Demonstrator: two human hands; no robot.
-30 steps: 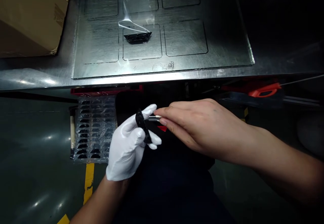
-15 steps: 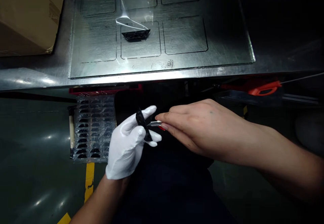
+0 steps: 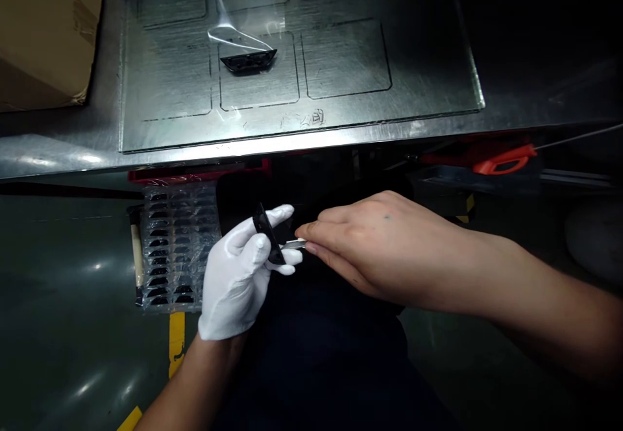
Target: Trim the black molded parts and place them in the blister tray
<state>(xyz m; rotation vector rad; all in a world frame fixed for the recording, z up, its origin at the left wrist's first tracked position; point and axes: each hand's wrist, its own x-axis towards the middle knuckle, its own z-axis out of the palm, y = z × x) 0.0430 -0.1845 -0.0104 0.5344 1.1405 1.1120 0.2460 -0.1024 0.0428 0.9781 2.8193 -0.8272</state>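
My left hand (image 3: 236, 275), in a white glove, pinches a small black plastic part (image 3: 267, 233) between thumb and fingers, its long side tilted. My bare right hand (image 3: 363, 243) is closed on a knife with a thin metal blade (image 3: 293, 245); its handle is hidden inside the hand. The blade's tip meets the right-hand edge of the part, though whether it touches cannot be made out. On the glass sheet above lies a similar black part (image 3: 248, 62), beside a clear plastic film (image 3: 243, 2).
The glass sheet (image 3: 350, 110) rests on a metal table. A cardboard box (image 3: 46, 35) stands at the table's left. Under the edge are a red bin (image 3: 195, 172), a clear blister tray (image 3: 180, 249) of black parts, and an orange-handled tool (image 3: 503, 160).
Both hands have shifted slightly left in view, as has the whole scene. The blade remains at the part's edge, and the red bit beside it no longer shows.
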